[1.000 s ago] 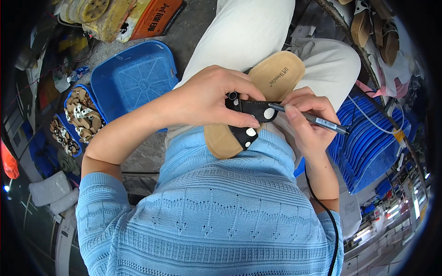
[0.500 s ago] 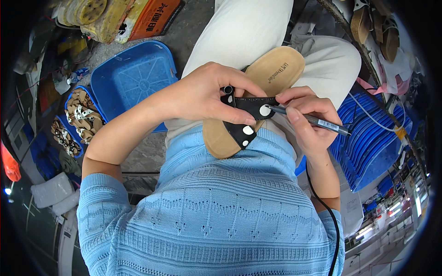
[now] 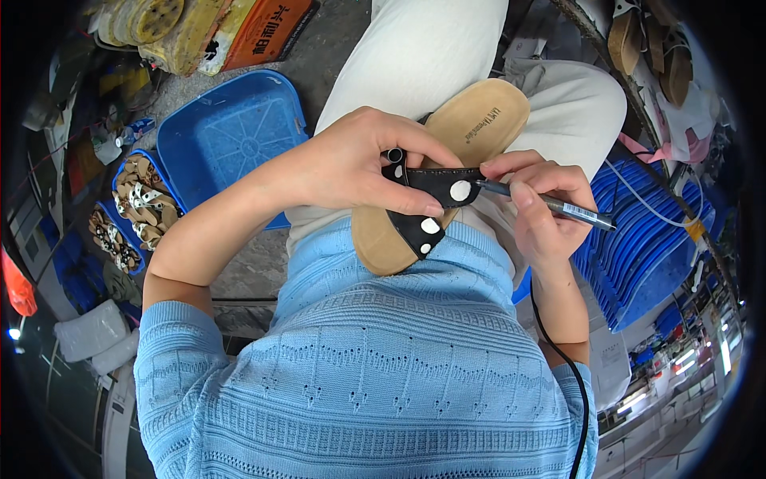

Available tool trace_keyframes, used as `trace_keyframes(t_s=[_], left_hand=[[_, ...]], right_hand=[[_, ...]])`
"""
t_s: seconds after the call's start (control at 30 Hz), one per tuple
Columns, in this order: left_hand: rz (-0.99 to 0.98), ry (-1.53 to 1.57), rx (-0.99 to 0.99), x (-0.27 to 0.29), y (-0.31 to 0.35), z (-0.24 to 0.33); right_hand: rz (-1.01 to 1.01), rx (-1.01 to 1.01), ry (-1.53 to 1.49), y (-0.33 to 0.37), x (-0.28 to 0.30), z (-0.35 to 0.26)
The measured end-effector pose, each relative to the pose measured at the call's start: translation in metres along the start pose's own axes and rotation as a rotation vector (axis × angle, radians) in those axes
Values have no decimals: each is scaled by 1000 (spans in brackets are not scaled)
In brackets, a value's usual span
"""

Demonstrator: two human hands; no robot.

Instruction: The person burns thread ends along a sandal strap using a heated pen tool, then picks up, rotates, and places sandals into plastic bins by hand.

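I have one sandal (image 3: 482, 124) lying slantwise across my lap, over my white trousers (image 3: 419, 60) and the hem of my blue knit top (image 3: 367, 359). Its tan footbed shows at both ends, and on its black strap (image 3: 429, 182) I count four white dots, the biggest near the free edge. My left hand (image 3: 357, 164) is partly closed, thumb below and fingers above, gripping the strap. My right hand (image 3: 544, 233) is pinched around one slim dark pen (image 3: 576, 212); its tip is at the strap's edge, just beside the biggest dot, though I can't tell whether it touches. On my left there's one big blue bin (image 3: 249, 144), two heaps of sandals (image 3: 148, 201) beside it, and one orange box (image 3: 265, 36) beyond. On my right stands one stack of blue trays (image 3: 630, 239), too many to count.
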State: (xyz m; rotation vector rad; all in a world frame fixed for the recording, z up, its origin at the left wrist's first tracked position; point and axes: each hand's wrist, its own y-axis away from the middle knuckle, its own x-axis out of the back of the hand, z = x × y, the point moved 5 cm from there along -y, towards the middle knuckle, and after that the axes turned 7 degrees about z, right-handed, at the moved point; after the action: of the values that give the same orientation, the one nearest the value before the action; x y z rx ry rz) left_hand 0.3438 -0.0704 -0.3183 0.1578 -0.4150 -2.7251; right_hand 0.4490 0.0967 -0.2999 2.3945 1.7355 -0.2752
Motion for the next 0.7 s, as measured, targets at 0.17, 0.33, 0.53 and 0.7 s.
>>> trace_keyframes(t_s=[0.17, 0.33, 0.53, 0.7], left_hand=[[-4, -3, -7, 0, 0, 0], [10, -21, -9, 0, 0, 1], [10, -21, -34, 0, -1, 1], [14, -16, -13, -1, 0, 1]], right_hand=[[20, -3, 54, 0, -4, -3], [-32, 49, 240, 0, -11, -4], [-18, 34, 243, -2, -10, -6], [12, -14, 177, -1, -5, -1]])
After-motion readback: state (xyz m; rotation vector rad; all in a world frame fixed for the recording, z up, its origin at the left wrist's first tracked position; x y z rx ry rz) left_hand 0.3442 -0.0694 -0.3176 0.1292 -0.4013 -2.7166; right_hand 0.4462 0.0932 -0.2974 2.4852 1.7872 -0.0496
